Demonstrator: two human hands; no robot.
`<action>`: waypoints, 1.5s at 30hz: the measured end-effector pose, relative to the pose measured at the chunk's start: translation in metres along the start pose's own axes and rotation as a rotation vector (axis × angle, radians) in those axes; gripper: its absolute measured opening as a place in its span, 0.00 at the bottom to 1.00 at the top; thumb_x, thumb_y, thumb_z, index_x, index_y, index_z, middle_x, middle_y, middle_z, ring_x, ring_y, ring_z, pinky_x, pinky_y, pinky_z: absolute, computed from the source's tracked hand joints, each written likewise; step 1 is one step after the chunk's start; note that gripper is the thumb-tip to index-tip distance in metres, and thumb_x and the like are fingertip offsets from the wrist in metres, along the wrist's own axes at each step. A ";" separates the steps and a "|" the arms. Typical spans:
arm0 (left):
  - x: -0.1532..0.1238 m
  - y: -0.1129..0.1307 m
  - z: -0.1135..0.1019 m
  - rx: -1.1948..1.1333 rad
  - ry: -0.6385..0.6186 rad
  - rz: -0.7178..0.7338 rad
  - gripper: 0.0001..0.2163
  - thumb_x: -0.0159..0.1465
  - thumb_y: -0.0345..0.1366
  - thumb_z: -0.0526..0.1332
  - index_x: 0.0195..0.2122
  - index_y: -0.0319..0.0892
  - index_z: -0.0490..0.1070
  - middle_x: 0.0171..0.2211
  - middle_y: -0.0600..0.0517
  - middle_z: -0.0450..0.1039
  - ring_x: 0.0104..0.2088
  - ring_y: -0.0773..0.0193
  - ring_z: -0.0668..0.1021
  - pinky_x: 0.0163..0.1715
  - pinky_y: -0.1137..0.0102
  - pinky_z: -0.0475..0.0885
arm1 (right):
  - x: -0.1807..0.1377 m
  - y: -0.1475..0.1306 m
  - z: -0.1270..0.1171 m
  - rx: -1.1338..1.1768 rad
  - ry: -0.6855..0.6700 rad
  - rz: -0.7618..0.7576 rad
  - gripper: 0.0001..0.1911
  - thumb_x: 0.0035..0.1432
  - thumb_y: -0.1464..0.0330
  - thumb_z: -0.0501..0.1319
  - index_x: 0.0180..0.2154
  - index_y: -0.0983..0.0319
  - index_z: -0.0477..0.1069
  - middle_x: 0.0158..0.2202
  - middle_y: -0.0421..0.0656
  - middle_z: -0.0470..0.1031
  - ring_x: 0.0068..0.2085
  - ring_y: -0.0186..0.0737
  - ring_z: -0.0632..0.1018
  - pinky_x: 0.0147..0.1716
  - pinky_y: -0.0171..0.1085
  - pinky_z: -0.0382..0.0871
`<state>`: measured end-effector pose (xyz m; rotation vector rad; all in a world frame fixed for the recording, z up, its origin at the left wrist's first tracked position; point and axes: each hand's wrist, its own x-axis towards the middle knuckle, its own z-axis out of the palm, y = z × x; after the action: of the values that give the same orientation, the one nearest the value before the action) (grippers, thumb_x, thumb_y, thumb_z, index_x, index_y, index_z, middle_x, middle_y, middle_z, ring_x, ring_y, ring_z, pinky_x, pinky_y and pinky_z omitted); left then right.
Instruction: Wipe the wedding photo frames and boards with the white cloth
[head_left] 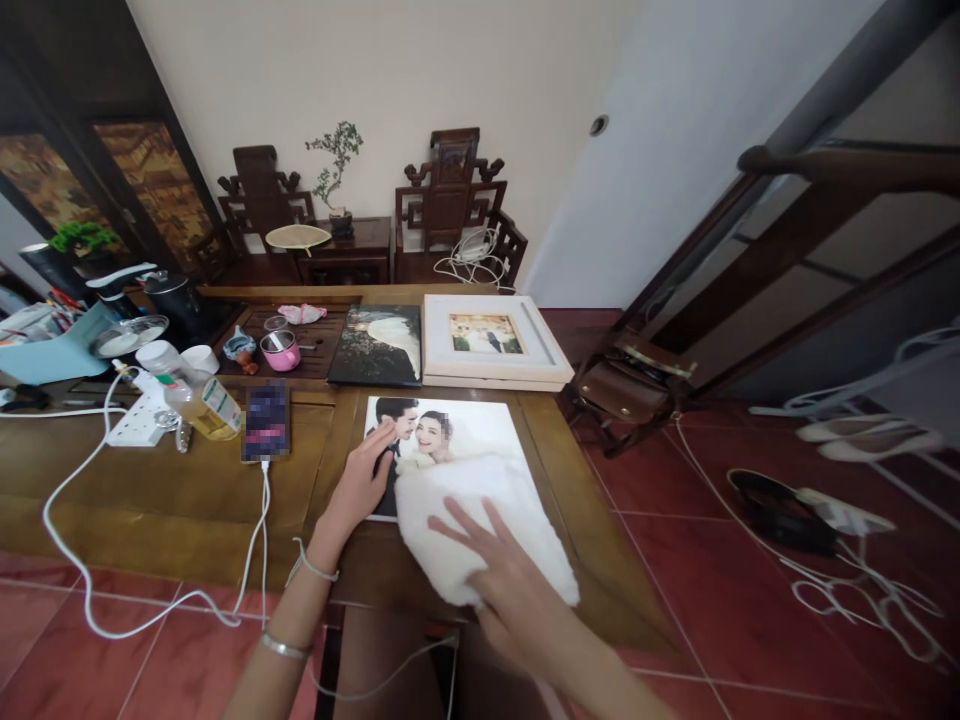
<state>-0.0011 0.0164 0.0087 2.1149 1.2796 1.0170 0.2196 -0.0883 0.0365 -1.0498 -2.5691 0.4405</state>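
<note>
A large photo print of a couple (495, 425) lies flat near the front edge of the wooden table. My left hand (367, 472) rests on the print's left side, its fingers stretched out and holding nothing. A fluffy white cloth (427, 510) covers the lower right of the print and hangs past its edge onto the table. On top of this cloth lies my right hand (487, 550), with several fingers spread and pressed down flat. My right thumb is hard to make out.
Behind the print lie a dark photo panel (375, 345) and a white framed photo (555, 360). Leftward are a phone (265, 420) on a white cable, a bottle of yellowish liquid (202, 408), a power strip (139, 420) and a pink cup (281, 352). A brown bag (630, 390) hangs at right.
</note>
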 end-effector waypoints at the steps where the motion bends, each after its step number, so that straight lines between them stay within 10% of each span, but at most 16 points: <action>1: 0.000 -0.001 0.000 -0.006 0.000 0.008 0.18 0.66 0.32 0.49 0.56 0.43 0.65 0.59 0.47 0.63 0.62 0.60 0.62 0.61 0.57 0.57 | -0.008 0.003 -0.002 0.019 0.009 0.015 0.20 0.34 0.83 0.48 0.26 0.62 0.72 0.61 0.44 0.60 0.66 0.48 0.48 0.62 0.62 0.40; 11: 0.005 0.001 -0.005 -0.153 0.135 -0.031 0.15 0.64 0.35 0.55 0.51 0.42 0.70 0.57 0.46 0.66 0.58 0.58 0.67 0.60 0.60 0.60 | 0.024 0.072 -0.030 -0.046 0.067 0.399 0.19 0.46 0.81 0.49 0.39 0.68 0.72 0.55 0.59 0.68 0.64 0.51 0.56 0.61 0.58 0.45; 19: 0.007 0.054 -0.046 -0.516 0.253 -0.190 0.19 0.63 0.43 0.56 0.53 0.40 0.69 0.57 0.44 0.66 0.58 0.53 0.67 0.56 0.59 0.64 | 0.105 0.013 -0.030 0.045 0.035 0.177 0.21 0.48 0.80 0.52 0.45 0.67 0.71 0.60 0.55 0.60 0.65 0.53 0.50 0.59 0.62 0.43; 26: -0.002 0.105 -0.075 -0.690 0.304 -0.169 0.22 0.63 0.49 0.53 0.52 0.43 0.69 0.58 0.46 0.64 0.59 0.50 0.66 0.49 0.60 0.72 | 0.048 -0.050 -0.048 0.086 0.225 -0.090 0.11 0.53 0.62 0.62 0.36 0.61 0.73 0.65 0.48 0.52 0.65 0.54 0.49 0.61 0.60 0.45; 29: -0.006 0.134 -0.076 -0.664 0.271 -0.083 0.25 0.61 0.56 0.52 0.51 0.45 0.70 0.59 0.48 0.62 0.60 0.46 0.63 0.50 0.56 0.71 | 0.028 -0.049 -0.043 -0.015 0.362 -0.069 0.06 0.51 0.68 0.62 0.24 0.61 0.71 0.65 0.46 0.52 0.65 0.56 0.50 0.61 0.58 0.47; 35: -0.003 0.175 -0.072 -0.586 0.301 0.027 0.28 0.58 0.60 0.50 0.49 0.47 0.71 0.60 0.51 0.60 0.61 0.43 0.60 0.52 0.55 0.70 | 0.017 -0.013 -0.031 -0.041 0.710 0.110 0.11 0.47 0.73 0.59 0.16 0.57 0.65 0.39 0.48 0.78 0.46 0.53 0.76 0.44 0.48 0.71; 39: -0.001 0.149 -0.061 -0.532 0.411 0.010 0.23 0.63 0.54 0.49 0.51 0.46 0.68 0.62 0.50 0.58 0.62 0.48 0.60 0.51 0.59 0.70 | 0.020 -0.001 -0.047 0.181 1.040 0.403 0.17 0.46 0.67 0.66 0.13 0.59 0.61 0.13 0.38 0.67 0.21 0.40 0.74 0.29 0.41 0.74; 45: -0.040 0.065 -0.010 -0.573 0.478 -0.537 0.26 0.61 0.44 0.59 0.60 0.49 0.55 0.62 0.44 0.57 0.61 0.51 0.62 0.55 0.59 0.67 | 0.027 0.006 -0.058 0.940 1.406 0.640 0.20 0.45 0.67 0.68 0.43 0.65 0.72 0.39 0.46 0.77 0.39 0.45 0.78 0.40 0.45 0.75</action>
<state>0.0148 -0.0489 0.0467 1.0564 1.4307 1.4552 0.2293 -0.0559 0.0908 -1.1006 -0.6337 0.6197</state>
